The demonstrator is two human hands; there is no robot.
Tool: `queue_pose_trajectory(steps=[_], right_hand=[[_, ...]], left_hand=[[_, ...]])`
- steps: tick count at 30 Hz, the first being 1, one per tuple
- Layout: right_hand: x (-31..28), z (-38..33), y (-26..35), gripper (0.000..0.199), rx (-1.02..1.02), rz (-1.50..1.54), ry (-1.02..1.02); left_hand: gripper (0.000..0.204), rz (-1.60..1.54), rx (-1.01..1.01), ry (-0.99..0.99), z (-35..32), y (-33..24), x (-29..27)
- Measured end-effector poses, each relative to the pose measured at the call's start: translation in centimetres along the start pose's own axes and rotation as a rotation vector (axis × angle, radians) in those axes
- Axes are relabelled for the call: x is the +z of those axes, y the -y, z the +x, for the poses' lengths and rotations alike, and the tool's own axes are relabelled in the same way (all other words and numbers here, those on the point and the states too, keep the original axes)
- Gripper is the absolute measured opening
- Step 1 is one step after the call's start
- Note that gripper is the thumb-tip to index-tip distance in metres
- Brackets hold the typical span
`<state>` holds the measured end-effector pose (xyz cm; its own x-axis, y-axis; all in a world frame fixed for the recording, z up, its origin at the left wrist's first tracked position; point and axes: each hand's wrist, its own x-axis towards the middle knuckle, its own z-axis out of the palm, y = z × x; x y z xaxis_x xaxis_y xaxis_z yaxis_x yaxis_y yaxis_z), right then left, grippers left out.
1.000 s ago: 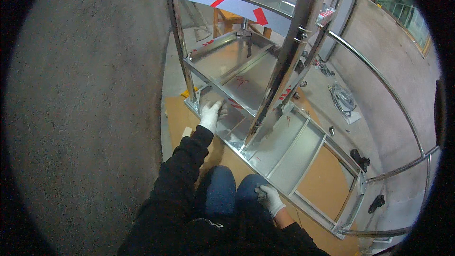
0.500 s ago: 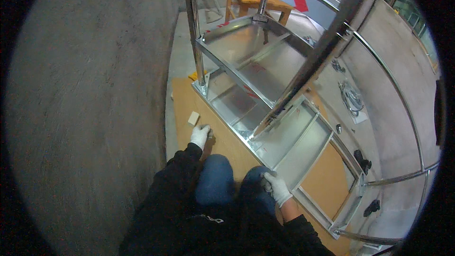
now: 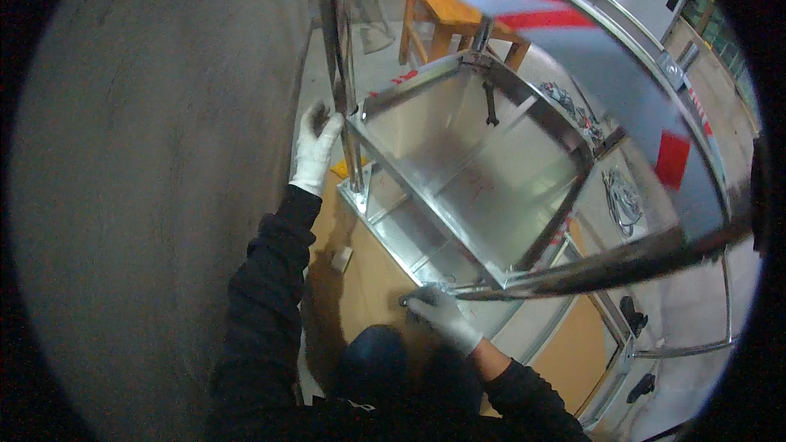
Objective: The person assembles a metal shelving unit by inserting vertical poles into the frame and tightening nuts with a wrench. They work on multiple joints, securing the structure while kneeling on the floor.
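left grip (image 3: 318,141) on steel post (image 3: 344,106), right grip (image 3: 438,315) on frame (image 3: 483,278)

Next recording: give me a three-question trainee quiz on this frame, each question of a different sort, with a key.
1. True or false: the left hand grips the upright steel post at the rack's rear left corner.
2. Multiple choice: the right hand rests at A) the wooden stool, B) the near corner of the bottom steel frame, C) the concrete wall.
3. Fill in: both hands wear ___ work gloves.

Key
1. True; the gloved fingers curl around the post.
2. B; the wooden stool stands far behind the rack, and the concrete wall is on the left.
3. White, or pale grey.
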<state>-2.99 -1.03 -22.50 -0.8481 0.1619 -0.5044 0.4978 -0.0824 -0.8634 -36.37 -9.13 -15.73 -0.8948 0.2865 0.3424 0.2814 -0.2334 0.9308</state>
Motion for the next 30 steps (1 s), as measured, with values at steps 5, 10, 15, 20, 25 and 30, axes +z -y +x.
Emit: queue_pose_trajectory(steps=[5, 10, 15, 20, 25, 30], right_hand=[[-3.5, -1.7, -0.8, 0.040, -0.044, -0.488, 0.067], [-8.8, -9.0, -3.1, 0.034, 0.002, -0.455, 0.035], [-14.1, -19.5, 3.5, 0.033, 0.286, -0.499, -0.156], [-14.3, -23.4, 11.0, 0.032, 0.329, -0.379, -0.442], [-13.2, -20.8, 13.7, 0.031, 0.205, 0.041, -0.781], [-13.5, -20.8, 13.5, 0.026, 0.005, 0.386, -1.089]], left_hand=[[0.069, 0.035, -0.004, 0.063, 5.4, -3.7, 1.7], [0.033, 0.112, -0.070, 0.093, 8.0, -8.7, 2.9], [0.035, 0.145, 0.169, -0.004, 11.6, -12.0, 0.6], [0.045, 0.119, 0.478, 0.320, 9.8, -23.9, 3.4], [0.057, 0.181, 0.801, 1.331, 6.2, -33.1, 15.1], [0.065, 0.411, 0.917, 1.796, 3.1, -35.6, 20.3]])
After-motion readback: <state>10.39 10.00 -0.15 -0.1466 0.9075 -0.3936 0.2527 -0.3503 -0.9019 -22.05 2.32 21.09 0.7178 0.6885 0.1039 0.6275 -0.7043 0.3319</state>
